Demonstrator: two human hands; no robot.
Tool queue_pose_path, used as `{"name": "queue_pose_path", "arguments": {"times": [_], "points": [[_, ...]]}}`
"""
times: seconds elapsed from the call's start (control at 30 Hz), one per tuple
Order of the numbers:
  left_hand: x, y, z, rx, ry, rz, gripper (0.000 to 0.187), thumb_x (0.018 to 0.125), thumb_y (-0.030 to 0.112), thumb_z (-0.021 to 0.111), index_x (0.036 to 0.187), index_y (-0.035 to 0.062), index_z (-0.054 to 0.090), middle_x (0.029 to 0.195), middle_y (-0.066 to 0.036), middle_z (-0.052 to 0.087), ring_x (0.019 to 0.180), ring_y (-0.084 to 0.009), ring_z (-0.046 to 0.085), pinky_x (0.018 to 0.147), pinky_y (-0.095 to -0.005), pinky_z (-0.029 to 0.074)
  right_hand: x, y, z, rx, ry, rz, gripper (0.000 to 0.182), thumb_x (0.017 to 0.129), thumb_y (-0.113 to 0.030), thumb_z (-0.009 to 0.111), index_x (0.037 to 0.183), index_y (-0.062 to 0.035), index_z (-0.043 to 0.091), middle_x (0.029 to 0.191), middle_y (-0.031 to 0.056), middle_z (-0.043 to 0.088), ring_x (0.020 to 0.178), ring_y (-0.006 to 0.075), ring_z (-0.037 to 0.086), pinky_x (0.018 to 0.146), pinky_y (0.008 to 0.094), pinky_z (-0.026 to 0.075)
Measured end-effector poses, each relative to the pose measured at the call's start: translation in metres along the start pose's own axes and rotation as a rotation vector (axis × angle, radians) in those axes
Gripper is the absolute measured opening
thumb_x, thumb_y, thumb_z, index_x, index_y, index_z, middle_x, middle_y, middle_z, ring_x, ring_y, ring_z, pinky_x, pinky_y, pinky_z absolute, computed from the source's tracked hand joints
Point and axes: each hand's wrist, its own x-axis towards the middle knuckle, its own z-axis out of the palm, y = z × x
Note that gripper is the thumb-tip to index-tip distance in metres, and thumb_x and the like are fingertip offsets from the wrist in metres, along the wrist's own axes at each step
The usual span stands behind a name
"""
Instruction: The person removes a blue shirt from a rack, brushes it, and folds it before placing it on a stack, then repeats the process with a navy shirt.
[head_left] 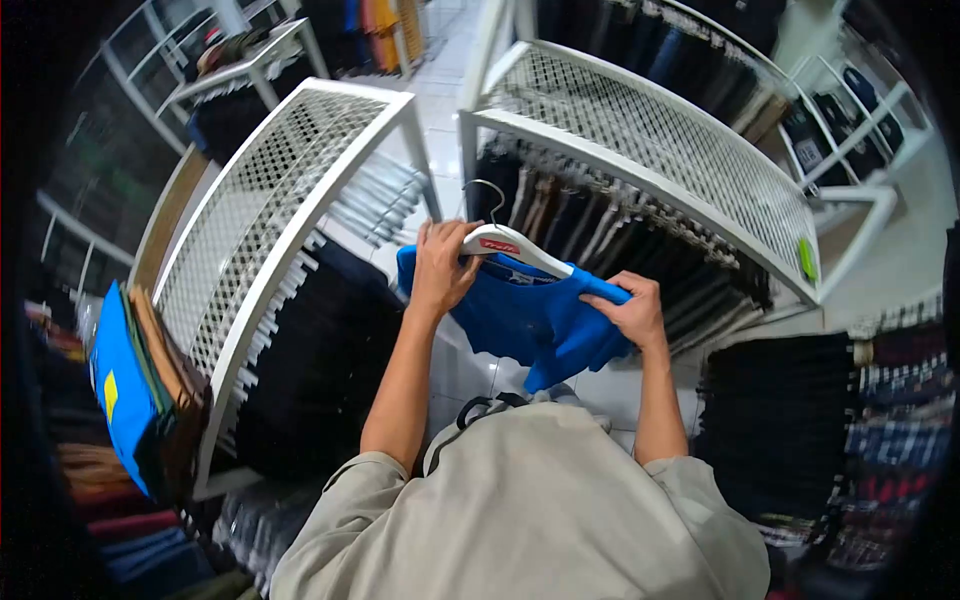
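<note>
A blue shirt (540, 310) hangs from a white hanger (515, 246) with a metal hook and a red label, held in front of my body. My left hand (443, 262) is closed round the hanger's left arm, close to the label. Out at the other shoulder, my right hand (635, 308) pinches the blue fabric between thumb and fingers. The hanger's right arm runs into the shirt's neck, and its end is hidden under the cloth.
White mesh-topped racks stand at left (275, 180) and right (650, 140), with clothes hanging beneath. Folded garments (130, 390) lie on the left rack's near end. A green item (806, 260) sits on the right rack. Black garments (775, 430) are stacked at lower right.
</note>
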Motion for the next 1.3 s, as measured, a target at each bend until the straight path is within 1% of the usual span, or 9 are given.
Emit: {"name": "queue_pose_path", "arguments": {"times": [0.07, 0.2, 0.33, 0.47, 0.6, 0.8, 0.93, 1.13, 1.3], "points": [[0.023, 0.040, -0.001, -0.162, -0.084, -0.017, 0.044, 0.078, 0.008, 0.076, 0.121, 0.0098, 0.063, 0.105, -0.016, 0.071, 0.105, -0.0350, 0.067, 0.094, -0.0472, 0.050, -0.005, 0.012, -0.033, 0.066, 0.058, 0.028, 0.022, 0.070, -0.013, 0.091, 0.077, -0.0011, 0.074, 0.072, 0.0061, 0.067, 0.063, 0.0128, 0.063, 0.059, 0.0285, 0.048], [0.057, 0.124, 0.017, -0.375, -0.134, 0.090, 0.036, 0.080, 0.008, 0.075, 0.113, 0.0085, 0.061, 0.092, -0.017, 0.073, 0.083, -0.0386, 0.071, 0.071, -0.0452, 0.055, -0.021, 0.044, -0.096, 0.015, 0.240, 0.030, 0.026, 0.067, -0.010, 0.092, 0.087, -0.0033, 0.076, 0.080, 0.0067, 0.067, 0.078, 0.0185, 0.066, 0.071, 0.0313, 0.051], [0.085, 0.195, 0.050, -0.279, -0.277, 0.182, 0.037, 0.082, 0.013, 0.071, 0.114, 0.0094, 0.053, 0.086, -0.021, 0.071, 0.081, -0.0418, 0.069, 0.070, -0.0501, 0.052, -0.038, 0.064, -0.161, -0.202, 0.445, 0.067, 0.035, 0.071, -0.018, 0.091, 0.099, -0.0050, 0.076, 0.094, 0.0107, 0.069, 0.093, 0.0271, 0.066, 0.085, 0.0375, 0.051], [0.109, 0.258, 0.081, -0.323, -0.259, 0.169, 0.035, 0.081, 0.014, 0.069, 0.113, 0.0073, 0.055, 0.080, -0.023, 0.069, 0.079, -0.0439, 0.067, 0.069, -0.0523, 0.051, -0.045, 0.114, -0.226, -0.112, 0.558, 0.040, 0.023, 0.092, -0.025, 0.074, 0.100, -0.0029, 0.075, 0.101, 0.0123, 0.071, 0.098, 0.0281, 0.067, 0.088, 0.0379, 0.050], [0.126, 0.292, 0.127, -0.336, -0.290, 0.078, 0.034, 0.082, 0.016, 0.069, 0.112, 0.0038, 0.057, 0.081, -0.025, 0.069, 0.081, -0.0452, 0.067, 0.071, -0.0508, 0.051, -0.033, 0.177, -0.291, -0.372, 0.771, 0.022, 0.016, 0.092, -0.019, 0.072, 0.099, -0.0046, 0.074, 0.100, 0.0133, 0.069, 0.098, 0.0316, 0.065, 0.088, 0.0393, 0.050], [0.135, 0.319, 0.154, -0.339, -0.308, -0.002, 0.035, 0.084, 0.018, 0.070, 0.113, 0.0027, 0.058, 0.083, -0.026, 0.069, 0.083, -0.0450, 0.067, 0.073, -0.0495, 0.051, -0.001, 0.270, -0.360, -0.783, 0.763, 0.136, 0.042, 0.091, -0.032, 0.071, 0.127, -0.0109, 0.066, 0.128, 0.0179, 0.059, 0.115, 0.0371, 0.058, 0.098, 0.0472, 0.046], [0.128, 0.315, 0.150, -0.328, -0.311, -0.142, 0.034, 0.085, 0.020, 0.072, 0.111, 0.0022, 0.059, 0.085, -0.024, 0.070, 0.083, -0.0441, 0.068, 0.073, -0.0459, 0.052, 0.012, 0.300, -0.368, -0.788, 0.489, 0.459, 0.066, 0.093, -0.043, 0.064, 0.148, -0.0110, 0.046, 0.125, 0.0298, 0.057, 0.122, 0.0461, 0.052, 0.103, 0.0538, 0.041], [0.104, 0.284, 0.118, -0.456, -0.308, -0.393, 0.040, 0.084, 0.024, 0.079, 0.112, 0.0013, 0.063, 0.088, -0.016, 0.073, 0.078, -0.0252, 0.071, 0.073, -0.0362, 0.054, 0.012, 0.245, -0.319, -0.465, 0.791, 0.041, 0.061, 0.096, -0.027, 0.067, 0.146, -0.0005, 0.045, 0.134, 0.0241, 0.058, 0.125, 0.0390, 0.054, 0.106, 0.0460, 0.040], [0.076, 0.267, 0.066, -0.484, -0.191, -0.626, 0.037, 0.098, 0.035, 0.068, 0.110, 0.0005, 0.072, 0.079, -0.001, 0.065, 0.069, -0.0085, 0.055, 0.062, -0.0277, 0.047, -0.003, 0.137, -0.216, 0.067, 0.514, 0.128, 0.067, 0.092, -0.039, 0.073, 0.137, 0.0019, 0.046, 0.126, 0.0223, 0.058, 0.117, 0.0326, 0.058, 0.100, 0.0446, 0.045]]}}
